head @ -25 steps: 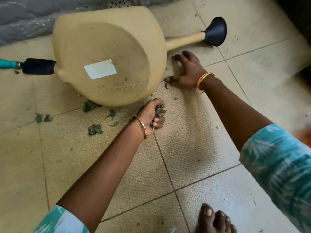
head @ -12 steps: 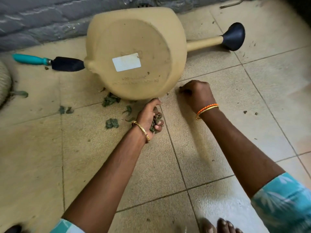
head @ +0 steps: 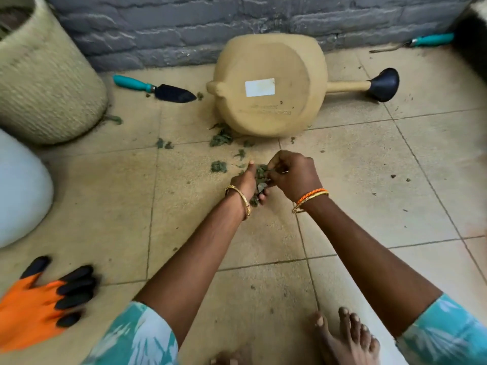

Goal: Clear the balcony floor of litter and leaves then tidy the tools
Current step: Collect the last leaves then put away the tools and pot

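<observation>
Seen from above, a person's left hand (head: 246,181) cups a clump of green leaves (head: 259,177) in curled fingers, thumb raised, while the right hand (head: 292,175) pinches a leaf scrap against that clump. More loose leaf scraps (head: 220,139) lie on the tiled floor (head: 355,212) just beyond, beside a tipped beige watering can (head: 271,85). A teal-handled trowel (head: 155,88) lies near the wall, an orange glove (head: 39,301) at lower left.

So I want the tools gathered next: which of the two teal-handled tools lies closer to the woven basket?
The trowel with the black blade, left of the tipped watering can, near the basket. The other teal-handled tool lies far right by the wall.
</observation>
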A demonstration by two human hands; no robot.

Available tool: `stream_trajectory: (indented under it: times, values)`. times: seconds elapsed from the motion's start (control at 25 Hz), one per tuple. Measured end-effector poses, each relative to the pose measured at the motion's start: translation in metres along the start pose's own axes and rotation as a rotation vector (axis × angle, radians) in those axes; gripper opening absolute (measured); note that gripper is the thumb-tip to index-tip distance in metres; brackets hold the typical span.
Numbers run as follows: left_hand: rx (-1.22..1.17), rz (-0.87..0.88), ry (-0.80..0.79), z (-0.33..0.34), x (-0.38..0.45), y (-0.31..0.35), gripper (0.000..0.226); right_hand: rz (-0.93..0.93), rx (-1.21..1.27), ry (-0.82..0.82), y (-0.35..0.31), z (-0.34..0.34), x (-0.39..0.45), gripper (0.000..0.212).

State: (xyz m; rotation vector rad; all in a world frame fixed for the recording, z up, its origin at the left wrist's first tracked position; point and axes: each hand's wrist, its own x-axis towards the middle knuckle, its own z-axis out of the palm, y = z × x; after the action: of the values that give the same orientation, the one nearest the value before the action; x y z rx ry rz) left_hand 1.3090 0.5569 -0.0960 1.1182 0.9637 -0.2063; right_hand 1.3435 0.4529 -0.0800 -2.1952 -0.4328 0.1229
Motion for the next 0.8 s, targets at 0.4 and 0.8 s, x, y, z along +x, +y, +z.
stream_trajectory:
  times: [0.4,0.8]
  values:
    - [0.085,0.109,0.121,-0.013,-0.003,0.038,0.026,0.627,0.833,0.283,0.017,-0.039,0.071,0.018]
    - [0.062,0.290,0.039,-0.013,0.013,0.086,0.043,0.694,1.271,0.128,0.037,-0.058,0.180,0.026]
